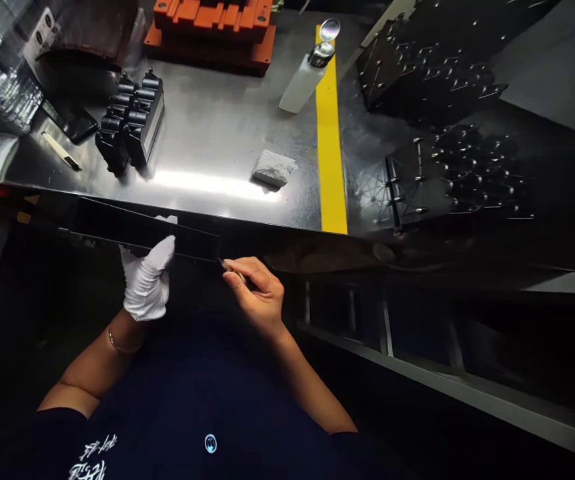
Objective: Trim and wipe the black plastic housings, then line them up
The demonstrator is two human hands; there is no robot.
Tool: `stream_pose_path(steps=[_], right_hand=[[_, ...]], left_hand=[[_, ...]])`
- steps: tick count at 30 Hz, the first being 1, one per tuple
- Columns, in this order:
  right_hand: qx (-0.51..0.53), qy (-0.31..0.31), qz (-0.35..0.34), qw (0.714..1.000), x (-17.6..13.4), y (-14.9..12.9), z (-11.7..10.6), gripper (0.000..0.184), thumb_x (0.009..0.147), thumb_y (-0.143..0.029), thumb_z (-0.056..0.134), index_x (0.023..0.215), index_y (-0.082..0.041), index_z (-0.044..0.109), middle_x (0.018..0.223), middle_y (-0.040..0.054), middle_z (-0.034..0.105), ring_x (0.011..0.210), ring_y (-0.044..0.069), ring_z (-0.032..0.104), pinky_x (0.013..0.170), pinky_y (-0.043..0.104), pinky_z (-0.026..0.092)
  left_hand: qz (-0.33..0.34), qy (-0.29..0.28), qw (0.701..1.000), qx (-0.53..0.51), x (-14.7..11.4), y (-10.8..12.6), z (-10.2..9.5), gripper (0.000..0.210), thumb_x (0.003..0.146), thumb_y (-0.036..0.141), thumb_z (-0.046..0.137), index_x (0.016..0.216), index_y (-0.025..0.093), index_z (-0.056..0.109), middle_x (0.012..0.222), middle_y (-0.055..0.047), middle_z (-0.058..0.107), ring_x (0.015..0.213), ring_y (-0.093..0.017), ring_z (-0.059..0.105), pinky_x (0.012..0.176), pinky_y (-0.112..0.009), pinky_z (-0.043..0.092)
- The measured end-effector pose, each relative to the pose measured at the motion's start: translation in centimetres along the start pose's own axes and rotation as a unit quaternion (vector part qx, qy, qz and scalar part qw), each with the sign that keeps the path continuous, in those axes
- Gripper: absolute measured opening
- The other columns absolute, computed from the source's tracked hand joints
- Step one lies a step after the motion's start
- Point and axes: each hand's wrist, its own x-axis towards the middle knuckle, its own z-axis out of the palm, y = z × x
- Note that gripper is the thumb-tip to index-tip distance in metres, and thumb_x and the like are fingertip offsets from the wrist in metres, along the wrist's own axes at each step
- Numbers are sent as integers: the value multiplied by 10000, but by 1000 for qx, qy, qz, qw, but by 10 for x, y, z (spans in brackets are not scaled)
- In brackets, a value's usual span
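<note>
My left hand [148, 280], in a white glove, grips a long black rectangular part [195, 242] with the thumb on its near side and fingertips showing behind its far edge. The part lies just off the front edge of the metal table. My bare right hand [257, 291] pinches a slim knife-like tool [232, 269], whose dark pointed tip meets or nearly meets the part's right end. Most of the tool is hidden in my fingers, so its exact kind is unclear.
On the metal table [207, 133] stand black moulded parts [135, 123], a crumpled white cloth [273, 167] and a white bottle [302, 83] with its cap flipped up. An orange block [212, 40] sits at the back. Yellow tape [331, 147] runs left of black stacked parts [467, 173].
</note>
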Motion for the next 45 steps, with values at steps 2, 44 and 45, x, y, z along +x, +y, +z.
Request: stream_pose_path(steps=[2, 44, 45], right_hand=[[-30, -20, -32, 999, 3, -13, -3, 143, 801, -225, 686, 918, -279, 749, 792, 16, 686, 710, 143, 614, 658, 305, 514], [-142, -128, -149, 970, 69, -14, -55, 85, 802, -279, 699, 846, -228, 752, 729, 28, 685, 646, 133, 627, 571, 262, 505], [-147, -159, -160, 963, 69, -19, -58, 94, 802, -277, 702, 862, -224, 751, 726, 28, 675, 632, 126, 620, 543, 248, 490]], left_hand=[[4, -7, 1000, -6, -2, -4, 2, 474, 669, 305, 818, 1099, 310, 618, 1120, 16, 704, 1207, -265, 586, 1055, -466, 477], [-384, -397, 828, 93, 11, 0, -43, 422, 731, 398, 686, 1065, 168, 568, 810, -4, 569, 650, -116, 492, 596, -258, 405], [-393, -404, 822, 79, 13, 1, -46, 402, 744, 396, 668, 1062, 167, 574, 799, -8, 581, 628, -114, 493, 586, -256, 401]])
